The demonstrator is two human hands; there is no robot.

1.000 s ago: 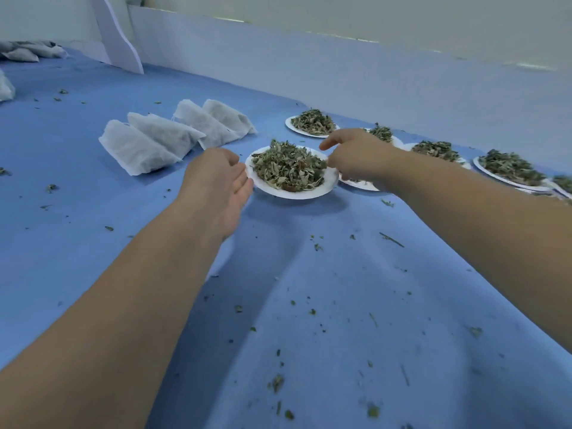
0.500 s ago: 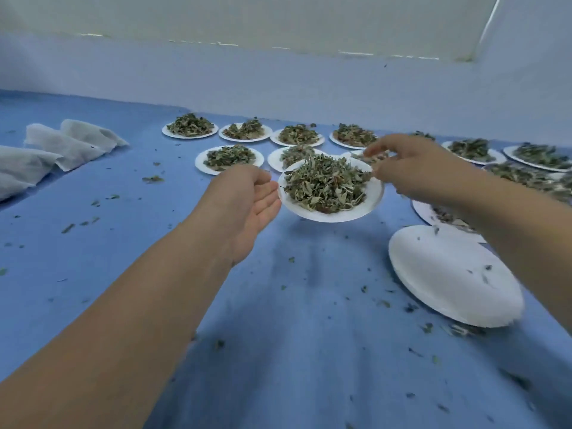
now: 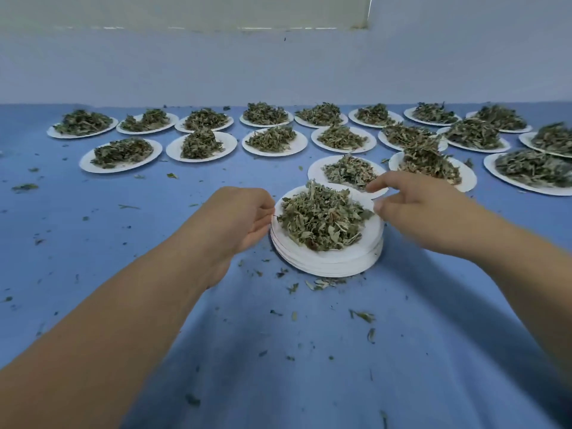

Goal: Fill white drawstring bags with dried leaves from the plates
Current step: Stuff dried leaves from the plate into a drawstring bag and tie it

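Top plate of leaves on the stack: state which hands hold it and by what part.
The left hand grips the top plate by its left rim. The right hand is at the right rim; whether it grips cannot be told.

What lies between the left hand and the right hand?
In the head view, a plate heaped with dried leaves, on top of a stack of plates.
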